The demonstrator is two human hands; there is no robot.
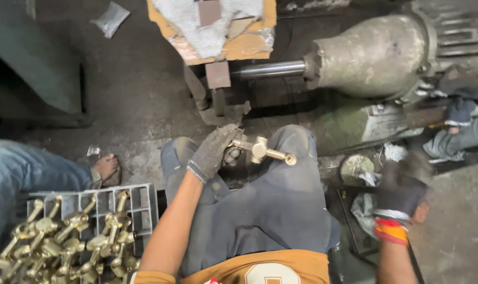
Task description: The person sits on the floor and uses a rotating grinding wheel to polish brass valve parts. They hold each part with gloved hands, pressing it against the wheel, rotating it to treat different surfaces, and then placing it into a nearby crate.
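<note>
Brass tap fitting (260, 151) is grasped at its left end by the gloved left hand (214, 151) and is held above the knees, near the middle of the scene. The gloved right hand (402, 190) is seen blurred at the right; whether anything is gripped by it cannot be told. More brass fittings (65, 236) are piled on a grey crate (141, 202) at near left. A grey motor (373, 55) is set at far right.

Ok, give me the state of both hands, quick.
Left hand: gloved, closed on a brass fitting, held over the knee.
Right hand: gloved, blurred, out to the side; open or shut cannot be told, nothing clearly in it.
</note>
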